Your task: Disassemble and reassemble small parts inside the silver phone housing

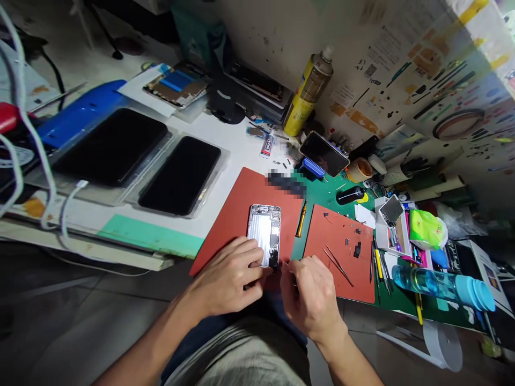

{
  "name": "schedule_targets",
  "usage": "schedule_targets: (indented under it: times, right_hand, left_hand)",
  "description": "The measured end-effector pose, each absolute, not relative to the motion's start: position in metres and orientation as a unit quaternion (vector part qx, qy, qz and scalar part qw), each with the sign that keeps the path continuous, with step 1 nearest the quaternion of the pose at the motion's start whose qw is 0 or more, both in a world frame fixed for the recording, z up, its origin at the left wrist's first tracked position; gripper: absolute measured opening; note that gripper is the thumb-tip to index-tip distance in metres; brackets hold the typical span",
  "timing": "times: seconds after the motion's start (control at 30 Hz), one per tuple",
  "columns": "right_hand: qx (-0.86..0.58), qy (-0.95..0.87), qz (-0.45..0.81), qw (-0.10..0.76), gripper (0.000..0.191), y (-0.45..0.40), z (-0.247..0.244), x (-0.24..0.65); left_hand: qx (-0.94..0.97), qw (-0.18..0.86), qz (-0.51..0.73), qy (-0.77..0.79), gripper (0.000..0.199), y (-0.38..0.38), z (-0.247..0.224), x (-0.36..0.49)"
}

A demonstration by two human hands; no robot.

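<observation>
An opened phone housing (264, 234), silvery with small parts exposed along its right side and lower end, lies on a red-brown mat (225, 214). My left hand (227, 276) grips its lower left edge, with fingers curled over the frame. Close to the lower right corner, my right hand (309, 292) is closed, thumb and fingers pinched together; whatever it holds is hidden. A gold-handled screwdriver (301, 219) rests just right of the housing. On the second red-brown mat (322, 225) are tweezers (338, 266) and several small black parts (357, 249).
At left lie two dark phone screens (116, 145) (181, 174) in clear trays, near a white cable (66, 214). A yellow spray can (309, 91) and a propped phone (324, 153) stand behind. A blue bottle (438, 284) lies at right near the table edge.
</observation>
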State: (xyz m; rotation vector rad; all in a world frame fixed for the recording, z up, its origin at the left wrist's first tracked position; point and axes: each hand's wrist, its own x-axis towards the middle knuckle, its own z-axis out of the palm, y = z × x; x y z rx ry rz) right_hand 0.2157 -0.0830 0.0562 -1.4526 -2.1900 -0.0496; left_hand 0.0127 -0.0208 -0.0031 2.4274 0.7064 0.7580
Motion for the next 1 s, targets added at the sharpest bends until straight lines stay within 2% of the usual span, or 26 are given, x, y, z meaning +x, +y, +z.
schedule_targets:
  times: [0.77,1.0]
  right_hand:
    - [-0.543,-0.793,-0.040,0.275,0.021,-0.081,0.049,0.210]
    - [-0.564,-0.762,-0.033,0.318,0.017,-0.093,0.059,0.219]
  left_hand:
    - [0.887,0.250,0.287,0.263,0.013,-0.021,-0.003,0.013]
    - [0.881,0.262,0.294,0.263,0.023,-0.019,0.003,0.011]
